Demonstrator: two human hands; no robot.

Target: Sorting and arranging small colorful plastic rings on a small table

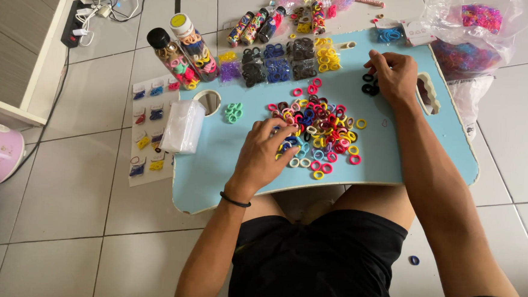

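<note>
A light blue lap table (396,149) lies over my legs. At its middle sits a pile of small hair ties in many colours (325,124). My left hand (267,151) rests at the pile's left edge with its fingertips in the ties; a black band circles that wrist. My right hand (393,77) reaches to the table's far right and touches a small cluster of black ties (369,86). A little group of mint green ties (234,112) lies near the round hole (208,100) at the table's left.
Bagged sorted ties (280,65) line the table's far edge. Two clear bottles of ties (181,57) and a stack of clear bags (182,126) lie at left, beside cards with ties (147,130). Plastic bags of ties (468,39) sit at right. A power strip (78,21) lies far left.
</note>
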